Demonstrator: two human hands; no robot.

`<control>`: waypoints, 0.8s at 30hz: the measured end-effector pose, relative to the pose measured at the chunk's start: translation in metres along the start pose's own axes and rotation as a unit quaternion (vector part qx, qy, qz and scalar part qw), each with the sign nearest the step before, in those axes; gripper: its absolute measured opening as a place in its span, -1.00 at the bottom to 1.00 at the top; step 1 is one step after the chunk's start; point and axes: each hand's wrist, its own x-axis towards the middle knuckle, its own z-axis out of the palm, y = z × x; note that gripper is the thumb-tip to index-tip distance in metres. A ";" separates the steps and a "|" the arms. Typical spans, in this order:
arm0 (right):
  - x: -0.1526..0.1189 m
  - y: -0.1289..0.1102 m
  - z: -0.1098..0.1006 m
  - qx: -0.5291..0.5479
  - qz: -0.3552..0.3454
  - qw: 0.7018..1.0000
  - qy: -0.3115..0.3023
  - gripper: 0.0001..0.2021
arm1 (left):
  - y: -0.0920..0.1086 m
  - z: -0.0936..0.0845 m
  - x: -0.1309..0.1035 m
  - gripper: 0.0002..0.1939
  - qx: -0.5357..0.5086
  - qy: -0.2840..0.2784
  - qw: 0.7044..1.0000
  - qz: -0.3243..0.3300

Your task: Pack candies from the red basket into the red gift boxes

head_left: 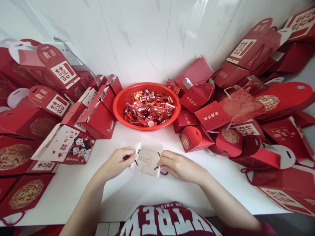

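An open cardboard box (147, 163) with a pale inside and short black cord ends showing through its sides is held over the white table (123, 188). My left hand (121, 162) pinches its left wall between thumb and fingers. On the opposite side my right hand (178, 165) grips the right wall, and a bit of dark red cord shows under that hand. Just beyond the box stands a red plastic basket (118, 113) with many wrapped sweets (150, 109) in it.
Red gift boxes (19, 154) are stacked along the left, with open red bags (98, 113) beside the basket. More red boxes (213, 115) crowd the right side. A tiled wall (140, 39) rises behind, with a socket (70, 55) at the left.
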 end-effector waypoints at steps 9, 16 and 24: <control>-0.005 0.018 0.018 0.087 -0.001 0.992 0.091 -0.89 | -0.025 0.029 0.006 -0.76 -0.131 0.054 0.980 0.138; -0.006 0.023 0.023 -0.030 0.000 0.983 0.180 -0.79 | -0.005 0.029 0.002 -0.37 -0.133 -0.024 0.982 0.129; -0.003 0.028 0.021 -0.042 0.030 0.990 0.134 -0.31 | -0.004 0.037 0.001 -0.63 -0.056 -0.033 0.984 0.166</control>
